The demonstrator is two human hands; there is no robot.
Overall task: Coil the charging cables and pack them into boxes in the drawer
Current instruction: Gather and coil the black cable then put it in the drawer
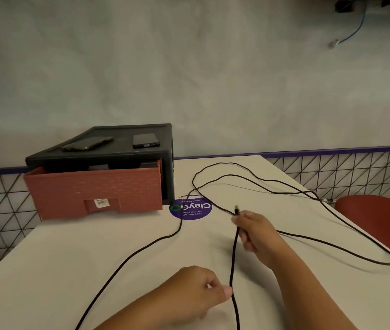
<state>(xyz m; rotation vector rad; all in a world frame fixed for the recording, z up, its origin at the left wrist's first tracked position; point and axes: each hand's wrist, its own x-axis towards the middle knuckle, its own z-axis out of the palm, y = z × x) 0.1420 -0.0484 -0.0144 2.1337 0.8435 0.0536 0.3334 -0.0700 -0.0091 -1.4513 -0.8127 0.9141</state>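
My right hand (256,232) holds the cable (233,258) near its plug, and my left hand (196,291) pinches it lower down. The rest lies in big loops on the bench (70,258) — right of the open drawer (94,191).
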